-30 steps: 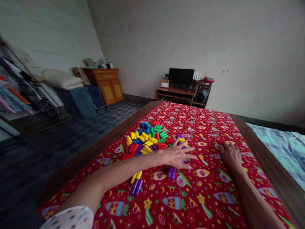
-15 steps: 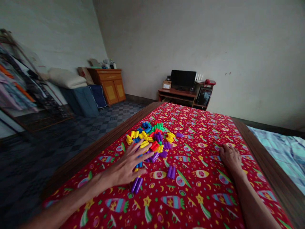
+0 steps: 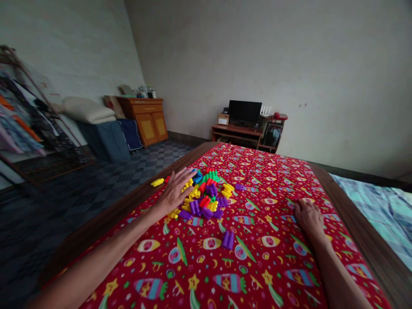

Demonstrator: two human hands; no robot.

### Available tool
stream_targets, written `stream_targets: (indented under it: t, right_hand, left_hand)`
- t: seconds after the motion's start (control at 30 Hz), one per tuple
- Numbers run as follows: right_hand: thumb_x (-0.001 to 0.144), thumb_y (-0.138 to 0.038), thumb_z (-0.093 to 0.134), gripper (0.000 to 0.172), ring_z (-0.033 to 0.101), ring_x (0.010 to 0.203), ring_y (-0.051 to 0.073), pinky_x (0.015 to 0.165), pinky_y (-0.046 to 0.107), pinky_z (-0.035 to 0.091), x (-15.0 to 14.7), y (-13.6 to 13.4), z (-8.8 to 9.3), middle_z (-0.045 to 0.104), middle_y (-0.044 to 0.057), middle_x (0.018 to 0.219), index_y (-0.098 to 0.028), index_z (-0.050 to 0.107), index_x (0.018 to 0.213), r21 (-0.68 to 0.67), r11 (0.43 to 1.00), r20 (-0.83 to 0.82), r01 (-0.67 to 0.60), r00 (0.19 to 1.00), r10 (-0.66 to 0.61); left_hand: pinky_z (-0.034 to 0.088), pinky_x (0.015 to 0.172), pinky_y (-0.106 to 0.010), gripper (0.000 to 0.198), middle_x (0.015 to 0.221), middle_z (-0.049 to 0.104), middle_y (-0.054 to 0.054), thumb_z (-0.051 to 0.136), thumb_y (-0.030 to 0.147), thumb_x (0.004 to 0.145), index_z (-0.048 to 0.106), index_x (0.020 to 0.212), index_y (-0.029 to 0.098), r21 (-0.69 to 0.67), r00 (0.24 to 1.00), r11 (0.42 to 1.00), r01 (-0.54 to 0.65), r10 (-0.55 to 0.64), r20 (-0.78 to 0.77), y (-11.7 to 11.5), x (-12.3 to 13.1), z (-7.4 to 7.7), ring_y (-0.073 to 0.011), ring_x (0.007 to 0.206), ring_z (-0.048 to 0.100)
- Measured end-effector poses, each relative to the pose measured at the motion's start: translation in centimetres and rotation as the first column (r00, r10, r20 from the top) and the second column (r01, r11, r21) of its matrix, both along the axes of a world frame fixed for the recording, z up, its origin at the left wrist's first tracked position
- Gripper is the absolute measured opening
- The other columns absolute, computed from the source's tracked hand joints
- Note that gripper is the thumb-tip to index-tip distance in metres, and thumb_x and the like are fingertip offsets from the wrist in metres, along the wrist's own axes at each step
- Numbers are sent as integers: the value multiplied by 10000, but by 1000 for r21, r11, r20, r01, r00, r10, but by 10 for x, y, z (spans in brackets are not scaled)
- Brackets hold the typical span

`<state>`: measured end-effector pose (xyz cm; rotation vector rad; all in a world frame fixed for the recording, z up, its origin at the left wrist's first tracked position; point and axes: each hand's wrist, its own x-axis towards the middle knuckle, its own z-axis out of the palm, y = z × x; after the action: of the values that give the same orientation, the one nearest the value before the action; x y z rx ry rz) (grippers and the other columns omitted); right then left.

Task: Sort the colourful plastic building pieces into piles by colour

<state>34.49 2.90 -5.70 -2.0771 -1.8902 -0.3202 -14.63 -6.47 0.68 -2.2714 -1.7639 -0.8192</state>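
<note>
The left hand (image 3: 175, 192), fingers spread flat, lies on the left edge of a heap of small bright plastic tube-shaped blocks (image 3: 209, 195). A stray yellow block (image 3: 157, 182) lies just to its left. The right hand (image 3: 309, 216) rests open and empty on the red rocket-print cloth (image 3: 264, 171). The blocks look light, stiff and slippery, best pinched across their sides.

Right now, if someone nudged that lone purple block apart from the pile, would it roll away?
The purple block looks like two joined tubes, so it would probably slide, not roll. It seems hard plastic, likely light and stiff. The red cloth may drag on it.
</note>
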Motion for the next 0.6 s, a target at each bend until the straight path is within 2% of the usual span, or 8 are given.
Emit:
stream_targets:
  t: [0.07,0.13,0.2,0.27,0.33,0.43,0.5,0.6]
  right_hand:
    - [973,-348,333,395,573,1085,304,878,416,449,1,1,-1,625,146,1104,-171,663,1096,-3,1000,13,4,1000,-4]
    - [973,-352,332,394,577,1084,308,867,411,454,2,2,-2,628,142,1096,-175,658,1106,-4,1000,22,0,1000,0]
    - [971,-357,332,395,579,1084,321,864,419,457,4,3,-4,633,142,1092,-177,658,1104,-1,1000,25,-10,1000,10]
    - [972,-369,320,409,583,1075,337,855,438,463,6,5,-8,636,147,1093,-182,664,1092,3,1000,20,-14,1000,14]
    - [972,-383,303,430,588,1064,346,844,456,469,9,8,-12,636,153,1091,-188,669,1086,8,1000,15,-16,1000,16]
    - [963,-404,313,434,593,1057,353,842,475,474,14,12,-16,638,158,1089,-192,666,1099,0,1000,11,-25,1000,25]
    - [958,-415,320,433,592,1064,361,852,482,472,17,14,-18,639,158,1104,-192,666,1094,-12,999,8,-35,999,35]
    - [959,-430,308,448,582,1085,378,863,491,469,17,14,-18,637,155,1130,-192,661,1098,-13,999,3,-35,999,35]
  left_hand:
    - [209,1198,-453,686,1515,443,-100,61,532,996,456,1434,182,-25,992,997,-75,78,95,15,-30,4,-240,1419,356]
    - [250,1190,-397,717,1493,472,-107,45,517,980,493,1394,141,-125,954,967,-224,243,173,25,-65,0,-222,1403,384]
    - [271,1179,-408,762,1463,497,-153,36,524,963,505,1369,82,-178,926,938,-298,330,185,30,-95,-9,-252,1390,407]
    - [305,1160,-427,780,1425,532,-179,85,570,946,528,1339,63,-218,910,918,-332,373,182,30,-114,-20,-281,1361,446]
    - [320,1150,-427,775,1413,547,-171,165,624,923,545,1326,81,-247,906,909,-335,383,181,29,-121,-30,-288,1345,466]
    - [303,1161,-397,780,1435,534,-143,242,679,892,546,1338,116,-268,914,916,-298,354,196,31,-117,-40,-271,1354,458]
    - [294,1167,-397,781,1432,539,-129,203,679,903,542,1348,133,-269,922,928,-257,319,220,38,-111,-41,-260,1366,446]
    - [307,1160,-440,765,1366,599,-110,139,659,928,563,1336,170,-257,934,949,-181,247,257,54,-98,-34,-265,1357,457]
